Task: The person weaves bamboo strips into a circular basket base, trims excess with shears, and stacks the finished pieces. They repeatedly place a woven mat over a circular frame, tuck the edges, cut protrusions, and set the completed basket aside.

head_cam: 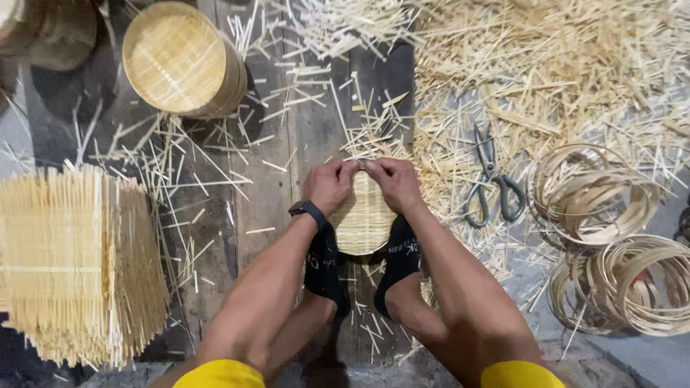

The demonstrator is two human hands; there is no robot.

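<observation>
So I was standing right there watching this. Nearest in, the person sat on the dark wooden plank floor (287, 144) with both feet in black socks (325, 273) pinning a small round woven bamboo mat (365, 219) between them, stood on its edge. The left hand (329, 185) and the right hand (394, 183) were both curled tight over the mat's top rim, fingers closed and pinching it, thumbs nearly touching. There was a black wristwatch (307, 210) on the left wrist.

As for progress, my guess was that this piece was well along: the weave looked full and the outline already round, so what was left seemed to be finishing the rim. I couldn't tell whether a hoop was already on it, because the hands covered that part.

Off toward the left edge of the floor sat a big square stack of pale woven bamboo sheets (72, 266) with raggedy ends, looking like blanks not cut round yet. Over on the right lay a heap of thin coiled bamboo hoops (618, 244), empty, nothing fitted in them. Just beyond those, between the hoops and the hands, were grey metal scissors (490, 187) lying among the offcuts.

Farther back, near the far left corner, stood a stack of finished round bamboo trays (183, 61), with nothing in the top one. The far right was just a massive drift of loose bamboo splints (546, 65).
</observation>
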